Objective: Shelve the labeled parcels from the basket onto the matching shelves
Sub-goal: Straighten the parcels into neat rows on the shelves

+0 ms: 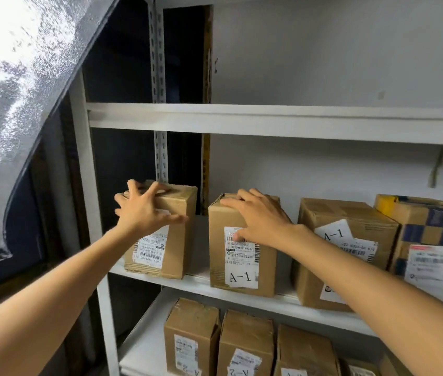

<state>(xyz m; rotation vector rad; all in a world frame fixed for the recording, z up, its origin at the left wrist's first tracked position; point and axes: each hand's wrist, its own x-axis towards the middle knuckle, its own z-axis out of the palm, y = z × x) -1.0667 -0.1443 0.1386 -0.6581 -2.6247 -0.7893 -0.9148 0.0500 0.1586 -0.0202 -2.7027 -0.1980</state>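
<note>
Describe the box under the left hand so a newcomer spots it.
On the white rack, find the middle shelf. The leftmost box stands at its left end, beside the upright, the left hand spread over its top front edge. Unlike the neighbouring box under the right hand, its label shows no A-1 mark.

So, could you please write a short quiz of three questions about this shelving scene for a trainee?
1. True or false: the left hand touches the leftmost brown cardboard box on the white metal middle shelf.
2. The white paper label on the brown cardboard box under the right hand reads: A) A-1 B) A-2 C) B-3.
3. How many parcels are visible on that shelf?
Key: 1 true; 2 A; 3 four.
</note>
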